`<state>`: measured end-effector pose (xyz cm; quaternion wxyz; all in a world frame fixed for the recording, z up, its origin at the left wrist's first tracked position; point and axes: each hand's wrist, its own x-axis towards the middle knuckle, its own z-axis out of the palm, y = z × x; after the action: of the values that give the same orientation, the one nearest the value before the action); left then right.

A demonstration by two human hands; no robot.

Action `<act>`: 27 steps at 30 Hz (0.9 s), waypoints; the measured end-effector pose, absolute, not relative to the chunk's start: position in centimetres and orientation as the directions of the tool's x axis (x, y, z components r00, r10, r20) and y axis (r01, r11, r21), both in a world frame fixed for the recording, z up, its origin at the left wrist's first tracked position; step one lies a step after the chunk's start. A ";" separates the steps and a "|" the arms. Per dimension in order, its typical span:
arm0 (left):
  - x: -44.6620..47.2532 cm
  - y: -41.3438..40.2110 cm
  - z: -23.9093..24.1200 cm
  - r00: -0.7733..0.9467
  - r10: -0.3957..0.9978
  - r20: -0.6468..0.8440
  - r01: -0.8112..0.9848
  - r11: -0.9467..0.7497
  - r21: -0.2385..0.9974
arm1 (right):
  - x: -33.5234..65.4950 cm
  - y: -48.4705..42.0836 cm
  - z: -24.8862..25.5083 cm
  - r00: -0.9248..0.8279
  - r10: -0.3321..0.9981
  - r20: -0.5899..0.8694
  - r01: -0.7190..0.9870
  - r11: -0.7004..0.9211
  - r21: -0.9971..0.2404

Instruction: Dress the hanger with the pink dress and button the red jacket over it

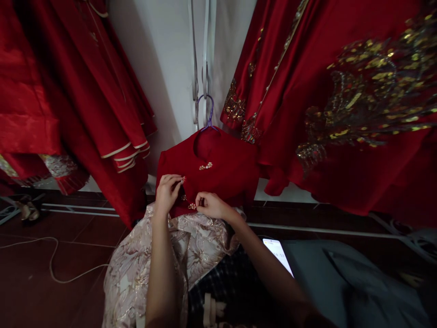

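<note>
A red jacket point(225, 159) hangs in front of me on a purple hanger point(209, 119), with a pearl-and-gold clasp point(205, 166) near its neckline. My left hand point(167, 193) is closed in a pinch on the jacket's front edge, at a small shiny ornament point(183, 180). Lower down, my right hand point(212, 205) has its fingers curled together beside another gold ornament point(191, 206). Whatever is between its fingertips is too small to make out. A pale floral brocade cloth point(136, 264) lies over my lap, under my forearms.
Red garments point(102, 91) hang on the left, and red garments with gold sequins point(372, 82) on the right. White rack bars point(324, 231) run low near the floor. A lit phone point(278, 256) rests by a grey-blue surface point(317, 273). A pale cable point(51, 259) crosses the tiled floor.
</note>
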<state>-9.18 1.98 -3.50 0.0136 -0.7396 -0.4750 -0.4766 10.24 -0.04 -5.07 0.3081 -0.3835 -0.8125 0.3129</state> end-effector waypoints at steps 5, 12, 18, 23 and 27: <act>-8.9 1.9 -3.4 0.071 0.694 0.717 0.706 -0.542 0.455 | 10.2 0.1 -5.1 -0.506 0.824 0.254 0.446 0.502 -0.740; -8.9 2.4 -4.2 0.046 0.651 0.758 0.714 -0.552 0.430 | 10.2 0.2 -5.1 -0.502 0.823 0.266 0.449 0.511 -0.733; -8.6 2.7 -4.6 0.044 0.643 0.764 0.745 -0.530 0.404 | 10.2 0.3 -5.3 -0.501 0.826 0.256 0.451 0.502 -0.737; -8.1 2.8 -4.8 -0.013 0.634 0.773 0.758 -0.498 0.422 | 10.2 0.2 -5.1 -0.504 0.815 0.288 0.438 0.528 -0.727; -7.7 2.9 -5.2 -0.060 0.633 0.771 0.747 -0.483 0.456 | 10.2 0.2 -5.1 -0.499 0.819 0.283 0.451 0.524 -0.723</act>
<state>-7.71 2.92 -5.22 0.0544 -0.6832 -0.5053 -0.5243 10.24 0.19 -5.12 0.3142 -0.3898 -0.8144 0.2933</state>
